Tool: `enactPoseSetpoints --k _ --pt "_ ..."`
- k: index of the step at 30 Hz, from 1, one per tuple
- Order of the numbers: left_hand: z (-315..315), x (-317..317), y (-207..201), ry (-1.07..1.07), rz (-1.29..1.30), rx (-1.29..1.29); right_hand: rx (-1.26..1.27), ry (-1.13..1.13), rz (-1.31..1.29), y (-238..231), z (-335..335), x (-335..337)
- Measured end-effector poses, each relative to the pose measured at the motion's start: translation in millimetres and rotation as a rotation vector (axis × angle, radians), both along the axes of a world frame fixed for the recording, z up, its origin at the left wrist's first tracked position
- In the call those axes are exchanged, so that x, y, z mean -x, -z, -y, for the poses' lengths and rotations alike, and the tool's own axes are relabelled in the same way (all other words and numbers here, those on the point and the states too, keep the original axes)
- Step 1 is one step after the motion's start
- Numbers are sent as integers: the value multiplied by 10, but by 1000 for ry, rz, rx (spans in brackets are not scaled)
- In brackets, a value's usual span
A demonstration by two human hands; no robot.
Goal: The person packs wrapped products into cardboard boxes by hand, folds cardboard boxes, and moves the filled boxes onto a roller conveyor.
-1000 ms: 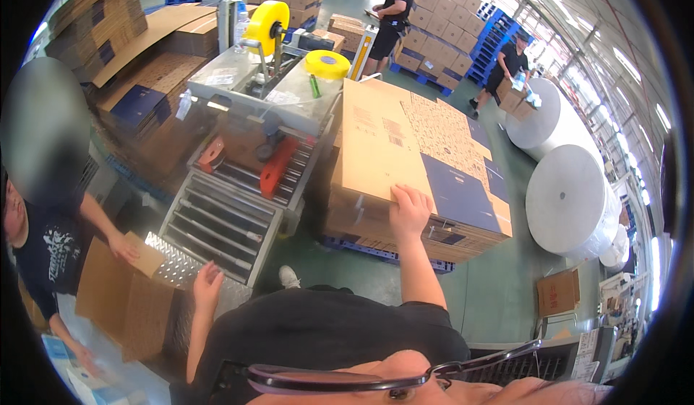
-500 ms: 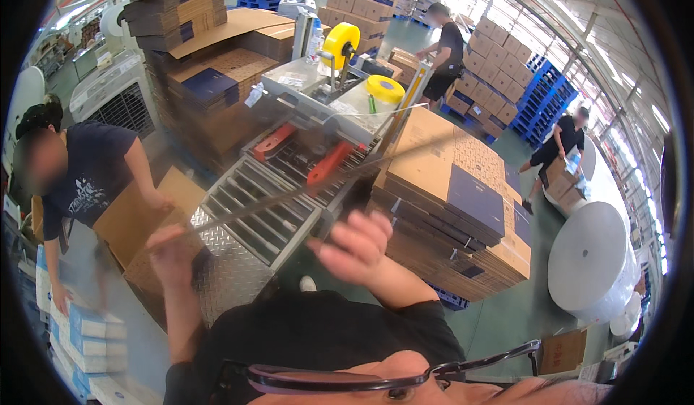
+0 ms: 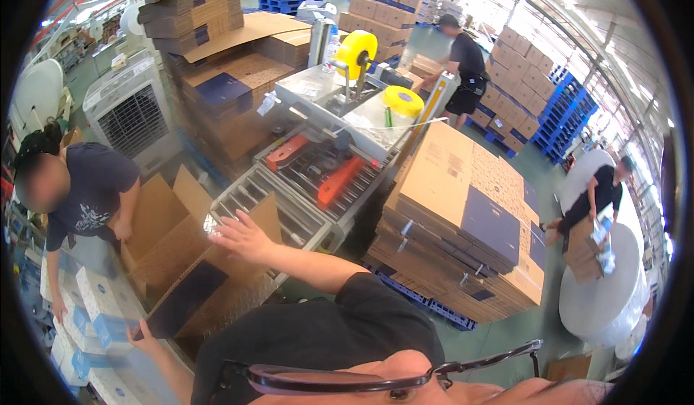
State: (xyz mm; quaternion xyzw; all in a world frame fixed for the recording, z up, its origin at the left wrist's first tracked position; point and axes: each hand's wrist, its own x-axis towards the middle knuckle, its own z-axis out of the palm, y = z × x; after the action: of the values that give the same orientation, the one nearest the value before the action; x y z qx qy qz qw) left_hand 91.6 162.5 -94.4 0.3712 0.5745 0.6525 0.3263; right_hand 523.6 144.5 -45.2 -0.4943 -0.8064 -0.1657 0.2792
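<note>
A brown cardboard carton (image 3: 206, 300) with a dark blue panel stands open in front of me at the left, its flaps raised. My left hand (image 3: 148, 340) grips its near lower corner, the edge between thumb and fingers. Across the carton's right side reaches my right hand (image 3: 246, 240), fingers spread at the raised flap (image 3: 269, 221); its palm is hidden. Behind lies another brown cardboard part (image 3: 155, 221), and I cannot tell whether it belongs to the same carton. A co-worker at the left has one hand (image 3: 123, 228) beside it and the other on white-and-blue packs (image 3: 97, 307).
A roller conveyor (image 3: 285, 213) leads to a taping machine with orange guides (image 3: 340, 181) and yellow tape rolls (image 3: 356, 49). Flat cartons (image 3: 463, 224) are stacked on a blue pallet at the right. Two more people work farther off; one carries a carton (image 3: 584, 250) by large white rolls.
Both hands have moved down and left. The blurred flat edge that crossed the conveyor is gone, and a blue-panelled carton now stands open before me. The person at the right has come nearer.
</note>
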Motion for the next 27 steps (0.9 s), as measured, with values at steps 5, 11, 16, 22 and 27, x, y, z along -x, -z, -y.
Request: enactPoseSetpoints --k 5,11,16,22,27 --pt "-11 9 -2 -191 47 132 -352 -199 -152 312 281 -53" --pt "-231 111 75 -269 98 105 -73 -425 -314 -309 109 50" --pt "483 -882 -910 105 -168 318 95 -541 -211 -529 -190 -393" --pt "690 -1973 -1329 1141 -1231 522 430 -966 344 1088 -187 -514" --pt "30 -2015 -303 1899 -1025 370 411 -832 161 526 -451 -671"
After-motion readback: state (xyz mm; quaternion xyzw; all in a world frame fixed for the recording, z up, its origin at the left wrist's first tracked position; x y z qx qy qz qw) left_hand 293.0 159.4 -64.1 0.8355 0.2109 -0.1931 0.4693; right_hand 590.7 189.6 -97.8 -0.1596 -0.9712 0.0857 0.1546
